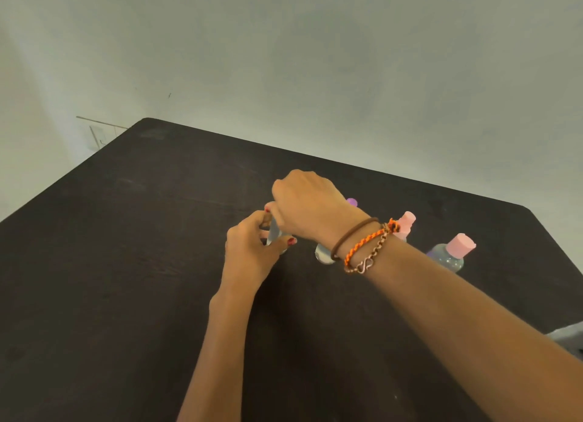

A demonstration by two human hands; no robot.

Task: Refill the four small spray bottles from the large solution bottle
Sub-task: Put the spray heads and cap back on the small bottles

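Observation:
A small clear spray bottle (273, 234) stands on the dark table (132, 263) near the middle. My left hand (249, 251) grips its body, thumb and fingers curled round it. My right hand (304, 205) is curled over its top, which is hidden under the fingers. Behind my right wrist another clear bottle (323, 253) shows only its base, and a purple cap (352, 202) peeks out above the wrist. A pink-capped small bottle (407, 224) stands further right. At the far right a larger clear bottle with a pink cap (452, 254) stands, tilted in the view.
The table's far edge runs along a pale wall (315, 58). Its left and near parts lie bare and dark. Bracelets and a hair band (362, 248) ring my right wrist. A pale patch (568, 336) shows off the table's right edge.

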